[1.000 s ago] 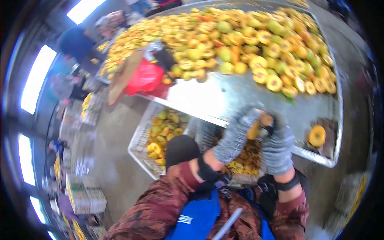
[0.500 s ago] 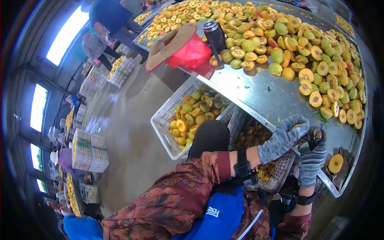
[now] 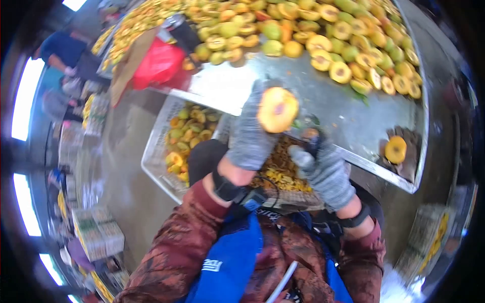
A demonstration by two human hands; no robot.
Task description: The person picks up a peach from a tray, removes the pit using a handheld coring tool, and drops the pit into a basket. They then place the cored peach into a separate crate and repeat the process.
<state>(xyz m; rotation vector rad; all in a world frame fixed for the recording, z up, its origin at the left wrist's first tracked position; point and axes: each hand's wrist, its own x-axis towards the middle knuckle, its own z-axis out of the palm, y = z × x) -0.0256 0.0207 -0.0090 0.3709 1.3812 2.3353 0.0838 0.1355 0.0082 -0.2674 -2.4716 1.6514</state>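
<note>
My left hand [image 3: 251,136], in a grey knitted glove, grips a peach half [image 3: 278,109]. Its yellow cut face, with a dark reddish centre, is turned up towards me. To the right and a little lower, my right hand [image 3: 327,174] is gloved too and closed round a small dark tool [image 3: 312,140]; blur hides its exact kind. Both hands hover at the near edge of a metal table [image 3: 333,121]. Another peach half [image 3: 395,150] lies on a dark brown glove or cloth [image 3: 410,164] at the table's right corner.
Many halved peaches [image 3: 348,48] are heaped across the table's far side. A red bag [image 3: 159,63] and a dark flask [image 3: 183,33] stand at the left. Below the edge are a white crate of peaches [image 3: 151,156] and a crate of scraps [image 3: 288,177]. People work beyond.
My view has turned, shifting the table leftward and up. My hands have moved apart; the left now shows the peach half's cut face, while the right has drawn back with the dark tool.
</note>
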